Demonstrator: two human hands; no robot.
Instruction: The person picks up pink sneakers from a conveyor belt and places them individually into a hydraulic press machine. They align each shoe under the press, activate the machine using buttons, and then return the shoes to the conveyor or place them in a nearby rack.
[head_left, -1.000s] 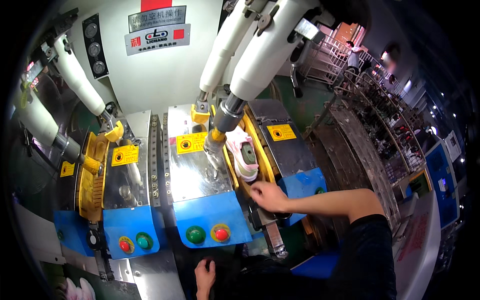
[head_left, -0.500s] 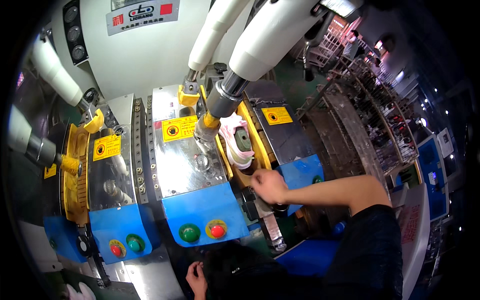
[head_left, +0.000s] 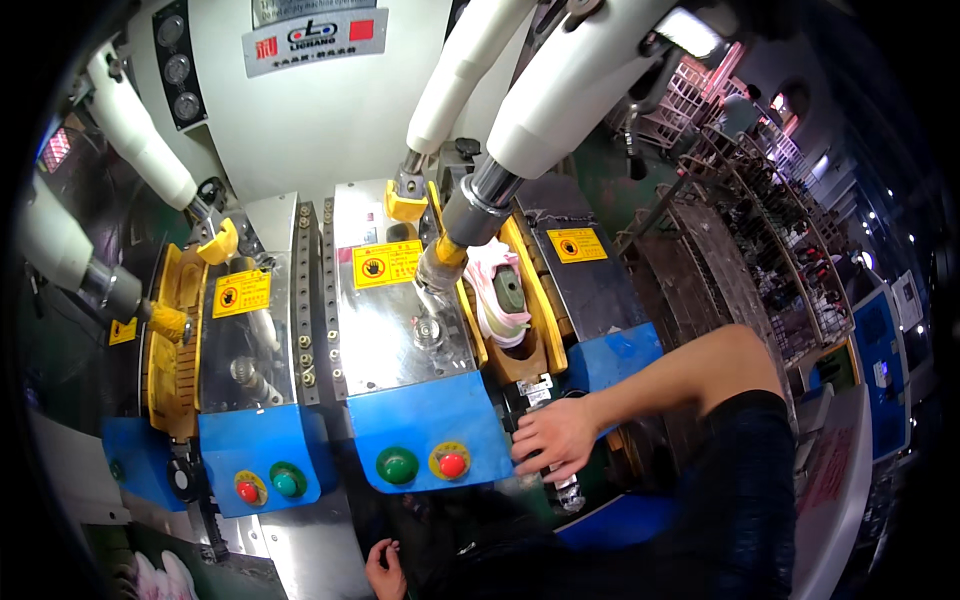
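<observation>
My right hand reaches over the front of the machine, fingers spread and holding nothing. Its fingertips are at the right edge of a blue panel with a green button and a red button; I cannot tell whether they touch it. Beyond the hand, a pink and white shoe with a green shoe last inside sits between yellow pads. A yellow-tipped press rod hangs beside it, partly covering the shoe. Low down, my left hand is loosely curled with nothing visible in it.
At left is a second station with a yellow mould and its own press rod. Pale shoes lie at the lower left. A rack of shoes stands at the right, with a person farther back.
My right hand has drawn back toward me from the front end of the shoe station, and its fingers have spread. The whole view has shifted slightly; the shoe stays in place.
</observation>
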